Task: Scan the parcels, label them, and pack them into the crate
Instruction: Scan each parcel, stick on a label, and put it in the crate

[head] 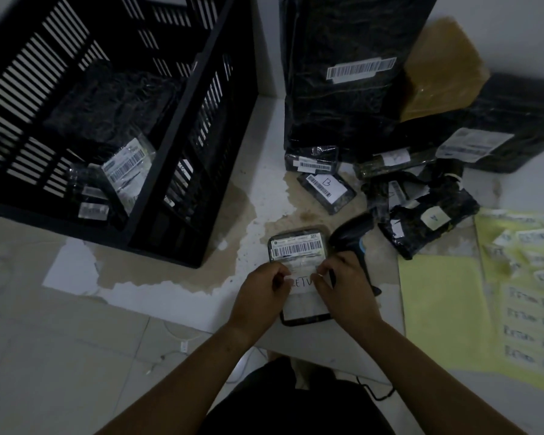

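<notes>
A small black parcel (299,246) with a barcode sticker lies flat on the floor in front of me. Across its middle sits a white label (302,282) with handwritten letters. My left hand (261,293) pinches the label's left edge and my right hand (343,284) pinches its right edge, both resting on the parcel. A black handheld scanner (352,233) lies just right of the parcel, partly under my right hand. The black slatted crate (182,120) stands at upper left with several wrapped parcels (126,167) inside.
A tall black-wrapped package (352,67) stands at the back, with a brown one (437,73) beside it. Several small black parcels (327,189) lie scattered to the right. Yellow sheets of labels (522,277) lie at far right. The floor paper is torn and stained.
</notes>
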Available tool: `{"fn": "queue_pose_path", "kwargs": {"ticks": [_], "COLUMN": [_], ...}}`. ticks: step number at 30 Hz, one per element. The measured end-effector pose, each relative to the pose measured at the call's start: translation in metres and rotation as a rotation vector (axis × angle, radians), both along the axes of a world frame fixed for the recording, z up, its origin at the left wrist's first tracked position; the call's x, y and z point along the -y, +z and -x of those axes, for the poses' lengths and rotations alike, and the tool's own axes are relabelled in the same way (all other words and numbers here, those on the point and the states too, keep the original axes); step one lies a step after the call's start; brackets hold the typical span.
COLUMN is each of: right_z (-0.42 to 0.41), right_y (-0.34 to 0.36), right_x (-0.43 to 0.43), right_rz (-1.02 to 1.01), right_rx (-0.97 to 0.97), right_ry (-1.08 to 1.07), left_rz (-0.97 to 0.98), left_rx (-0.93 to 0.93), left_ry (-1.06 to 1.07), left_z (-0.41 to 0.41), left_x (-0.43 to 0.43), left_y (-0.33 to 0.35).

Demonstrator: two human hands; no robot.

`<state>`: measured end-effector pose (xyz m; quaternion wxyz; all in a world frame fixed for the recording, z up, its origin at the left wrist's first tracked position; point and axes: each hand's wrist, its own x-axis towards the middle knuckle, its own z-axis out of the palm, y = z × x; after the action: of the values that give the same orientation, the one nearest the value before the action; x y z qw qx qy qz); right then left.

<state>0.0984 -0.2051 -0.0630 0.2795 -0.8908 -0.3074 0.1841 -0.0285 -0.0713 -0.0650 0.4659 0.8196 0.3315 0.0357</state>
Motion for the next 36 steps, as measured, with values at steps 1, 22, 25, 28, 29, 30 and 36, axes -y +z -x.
{"fn": "queue_pose_path", "kwargs": {"ticks": [1,22,25,28,29,30,36], "right_z": [0.0,0.026,0.021,0.019,0.021,0.023,0.018], "right_y": [-0.001,-0.021,-0.027,-0.028,-0.029,-0.03,-0.028], "right_x": [0.001,0.005,0.002,0.003,0.005,0.009,0.004], "right_rz": [0.0,-0.056,-0.115,-0.115,-0.117,-0.118,-0.109], "right_rx": [0.004,-0.192,-0.201,-0.205,-0.225,-0.25,-0.28], "right_ry": [0.004,-0.184,-0.267,-0.262,-0.244,-0.228,-0.287], "left_rz": [-0.016,0.071,0.072,0.151,0.189,0.216,0.262], "left_rx": [0.009,-0.321,-0.266,-0.277,-0.283,-0.281,-0.293], "left_ry": [-0.006,0.122,0.15,0.14,0.135,0.128,0.072], "left_z": [0.001,0.004,0.003,0.001,0.002,0.004,0.006], "left_x": [0.001,0.022,0.023,0.02,0.02,0.021,0.017], "left_y": [-0.001,-0.01,-0.011,-0.011,-0.011,-0.011,-0.018]}}
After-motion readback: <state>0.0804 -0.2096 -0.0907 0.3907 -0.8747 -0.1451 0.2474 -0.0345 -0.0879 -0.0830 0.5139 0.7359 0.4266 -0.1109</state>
